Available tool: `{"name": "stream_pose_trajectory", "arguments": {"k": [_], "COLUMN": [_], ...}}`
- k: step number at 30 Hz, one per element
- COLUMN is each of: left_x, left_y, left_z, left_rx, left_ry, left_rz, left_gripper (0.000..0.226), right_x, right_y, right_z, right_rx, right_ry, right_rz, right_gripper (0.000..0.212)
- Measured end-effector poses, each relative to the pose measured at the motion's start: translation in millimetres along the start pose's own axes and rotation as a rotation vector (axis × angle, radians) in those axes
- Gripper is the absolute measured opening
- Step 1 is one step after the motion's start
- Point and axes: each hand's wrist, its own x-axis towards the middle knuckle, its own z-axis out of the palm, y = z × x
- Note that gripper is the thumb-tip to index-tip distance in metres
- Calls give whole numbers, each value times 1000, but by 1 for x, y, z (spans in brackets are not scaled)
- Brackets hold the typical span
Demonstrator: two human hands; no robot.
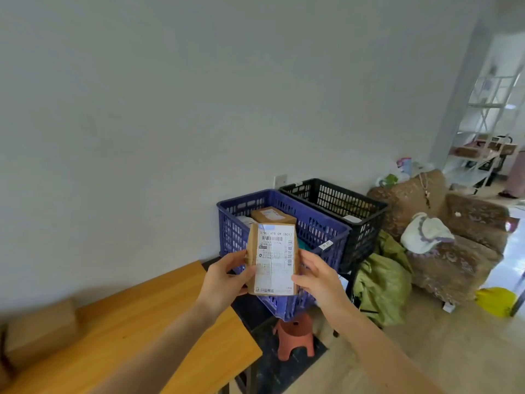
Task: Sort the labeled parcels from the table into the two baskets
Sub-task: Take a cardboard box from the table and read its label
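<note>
I hold a brown cardboard parcel upright in the air, its white shipping label facing me. My left hand grips its left edge and my right hand grips its right edge. Behind it stands the blue basket, with a brown labeled parcel and a pale one inside. The black basket stands right behind the blue one, with something white inside. A blurred cardboard box lies on the wooden table at the lower left.
A small orange stool stands on the floor under the blue basket. A green bag leans beside the baskets. A brown patterned armchair with a white cloth sits at the right. White shelving stands in the far room.
</note>
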Motion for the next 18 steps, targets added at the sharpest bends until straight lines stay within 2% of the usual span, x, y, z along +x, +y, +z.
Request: {"name": "stream_pose_trajectory", "arguments": {"k": [5,10,18], "left_x": [17,52,140], "left_y": [6,9,-3], "left_z": [45,82,130], "left_rx": [-12,24,29], "left_ry": [-45,-116,-201], "left_rz": [13,37,80], "left_gripper": [29,31,35], "right_x": [7,29,105], "right_y": [-3,8,23], "right_z": [-48,-82,-126], "right_rx": [-41,23,108], "right_ry": [-6,66,154], "right_rz": [-53,-58,-25], "right_gripper": [55,52,49]}}
